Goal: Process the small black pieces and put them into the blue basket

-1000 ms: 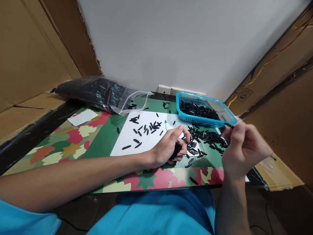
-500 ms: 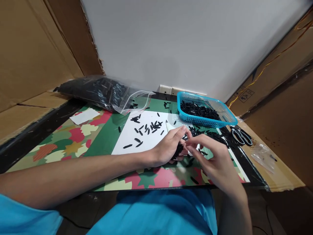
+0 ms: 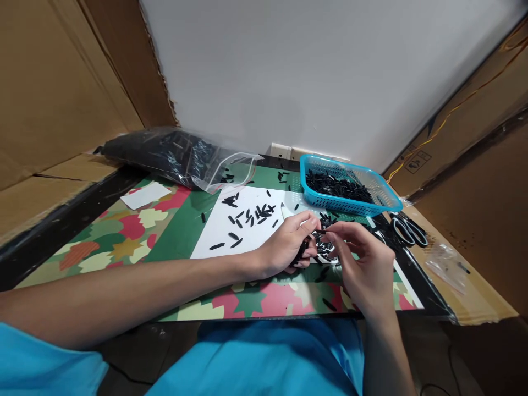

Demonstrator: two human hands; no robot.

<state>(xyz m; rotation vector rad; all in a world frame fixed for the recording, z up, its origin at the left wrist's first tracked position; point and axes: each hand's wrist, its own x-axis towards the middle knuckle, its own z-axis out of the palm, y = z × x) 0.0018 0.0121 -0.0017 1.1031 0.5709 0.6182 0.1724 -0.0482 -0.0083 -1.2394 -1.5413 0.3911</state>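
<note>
Cardboard walls (image 3: 61, 82) are flanking your table (image 3: 173, 236). Your left hand (image 3: 284, 242) is cupping a black clump (image 3: 303, 253); your right hand (image 3: 365, 261), farther right a second ago, is now pinching what seems a black piece (image 3: 320, 231) beside it. Beyond both hands, a blue basket (image 3: 350, 205) is holding more.

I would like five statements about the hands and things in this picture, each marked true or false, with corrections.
1. The blue basket holds black pieces. True.
2. The left hand holds a dark bunch. True.
3. The right hand is inside the basket. False: the right hand pinches a small dark piece beside the left hand.
4. The scissors lie left of the basket. False: the scissors lie right of it.
5. The plastic bag lies left of the basket. True.
</note>
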